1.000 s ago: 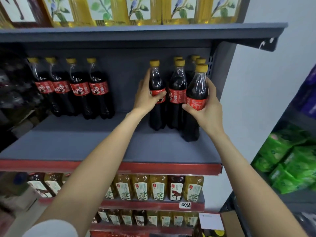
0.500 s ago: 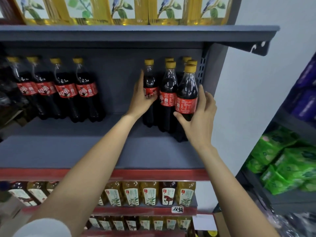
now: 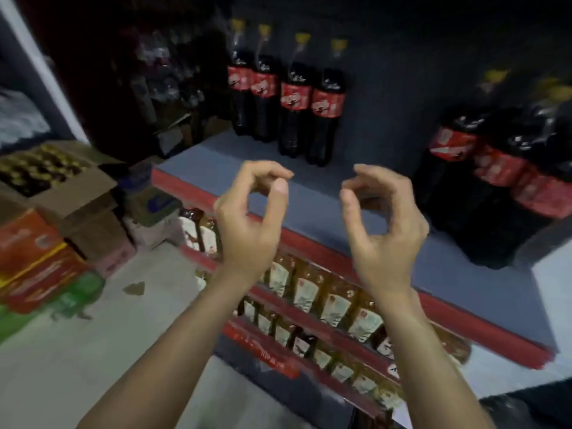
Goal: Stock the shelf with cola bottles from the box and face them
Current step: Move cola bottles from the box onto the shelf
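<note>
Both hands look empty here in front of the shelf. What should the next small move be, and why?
Probably reach down-left to the open box for more bottles. The left hand and right hand hang loosely curled and hold nothing, the box shows caps inside, and the grey shelf has a bare stretch between the left cola group and the right cola group.

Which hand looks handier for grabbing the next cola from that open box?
Probably the left hand. Both hands are empty, but the open box of bottles sits at the far left, on its side; the right hand is nearer the stocked cola bottles.
</note>
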`<act>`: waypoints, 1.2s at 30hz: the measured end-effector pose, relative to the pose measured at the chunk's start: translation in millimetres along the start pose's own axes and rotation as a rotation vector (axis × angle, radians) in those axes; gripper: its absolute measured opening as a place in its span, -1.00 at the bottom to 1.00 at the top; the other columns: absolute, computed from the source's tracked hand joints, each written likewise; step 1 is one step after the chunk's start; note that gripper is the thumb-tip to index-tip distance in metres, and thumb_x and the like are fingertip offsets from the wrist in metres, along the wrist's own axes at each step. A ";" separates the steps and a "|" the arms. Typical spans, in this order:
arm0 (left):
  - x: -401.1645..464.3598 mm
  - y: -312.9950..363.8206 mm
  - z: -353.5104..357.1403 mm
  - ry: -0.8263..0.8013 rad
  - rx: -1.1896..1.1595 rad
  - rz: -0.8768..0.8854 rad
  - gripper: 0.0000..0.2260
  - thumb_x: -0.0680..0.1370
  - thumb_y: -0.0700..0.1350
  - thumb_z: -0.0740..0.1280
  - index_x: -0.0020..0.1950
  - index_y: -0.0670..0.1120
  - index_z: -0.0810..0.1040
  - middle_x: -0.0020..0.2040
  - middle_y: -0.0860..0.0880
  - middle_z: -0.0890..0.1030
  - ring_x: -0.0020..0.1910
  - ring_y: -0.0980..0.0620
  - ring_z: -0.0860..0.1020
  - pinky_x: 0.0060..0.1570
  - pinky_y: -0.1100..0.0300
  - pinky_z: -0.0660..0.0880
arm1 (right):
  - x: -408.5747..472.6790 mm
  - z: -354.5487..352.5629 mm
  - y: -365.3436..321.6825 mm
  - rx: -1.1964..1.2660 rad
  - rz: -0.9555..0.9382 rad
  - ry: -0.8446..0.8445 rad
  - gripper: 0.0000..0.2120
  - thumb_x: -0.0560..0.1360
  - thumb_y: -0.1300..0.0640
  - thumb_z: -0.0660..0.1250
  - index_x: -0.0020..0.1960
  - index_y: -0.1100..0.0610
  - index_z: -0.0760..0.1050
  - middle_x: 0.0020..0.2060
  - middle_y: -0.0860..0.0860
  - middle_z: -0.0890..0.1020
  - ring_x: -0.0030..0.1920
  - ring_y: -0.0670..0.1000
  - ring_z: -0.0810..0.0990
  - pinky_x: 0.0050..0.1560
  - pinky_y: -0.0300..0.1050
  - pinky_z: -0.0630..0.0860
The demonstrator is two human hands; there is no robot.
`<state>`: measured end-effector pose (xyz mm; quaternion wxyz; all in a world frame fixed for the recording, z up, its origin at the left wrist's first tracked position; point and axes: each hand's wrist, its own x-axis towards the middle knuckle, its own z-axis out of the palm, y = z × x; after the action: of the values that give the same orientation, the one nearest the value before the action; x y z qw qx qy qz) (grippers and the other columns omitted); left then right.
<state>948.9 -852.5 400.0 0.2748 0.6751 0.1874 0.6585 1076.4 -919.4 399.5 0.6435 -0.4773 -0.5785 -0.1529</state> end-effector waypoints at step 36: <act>101.0 -499.7 -716.6 0.006 0.828 -1.045 -0.77 0.51 -0.24 0.35 0.14 -0.05 0.55 -0.06 0.07 0.66 -0.03 0.05 0.61 -0.07 0.19 0.49 | -141.6 896.7 34.7 0.060 0.486 -1.199 -0.70 0.54 0.11 0.36 0.25 0.15 0.50 0.06 0.06 0.62 0.09 0.05 0.55 -0.07 -0.20 0.36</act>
<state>298.7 -312.2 157.6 0.2753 0.5435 0.7281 0.3143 525.5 -242.9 146.2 0.2379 -0.5792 -0.7169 0.3065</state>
